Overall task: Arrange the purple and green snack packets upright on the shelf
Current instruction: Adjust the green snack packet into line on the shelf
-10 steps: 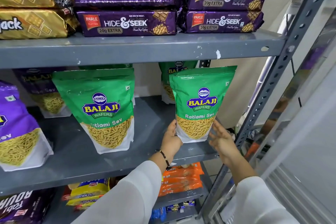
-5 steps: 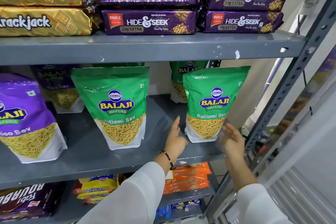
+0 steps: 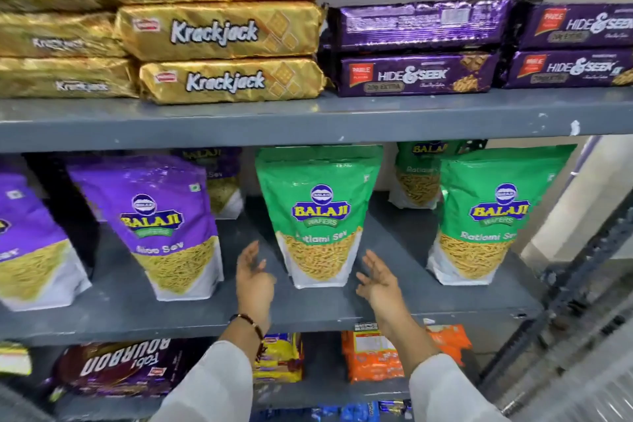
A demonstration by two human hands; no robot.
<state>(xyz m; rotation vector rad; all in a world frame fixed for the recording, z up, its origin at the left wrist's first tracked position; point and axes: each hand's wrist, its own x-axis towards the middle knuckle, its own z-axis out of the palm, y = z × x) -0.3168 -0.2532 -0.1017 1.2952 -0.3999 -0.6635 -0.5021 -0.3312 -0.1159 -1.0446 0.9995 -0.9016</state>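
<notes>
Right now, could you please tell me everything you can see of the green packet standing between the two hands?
The green packet is a glossy plastic stand-up pouch marked Balaji Wafers, Ratlami Sev, with a white base and a window or picture of yellow sev. It stands upright, facing forward, near the front of the grey middle shelf. The left hand and right hand flank its base, open, apparently not touching it.
</notes>
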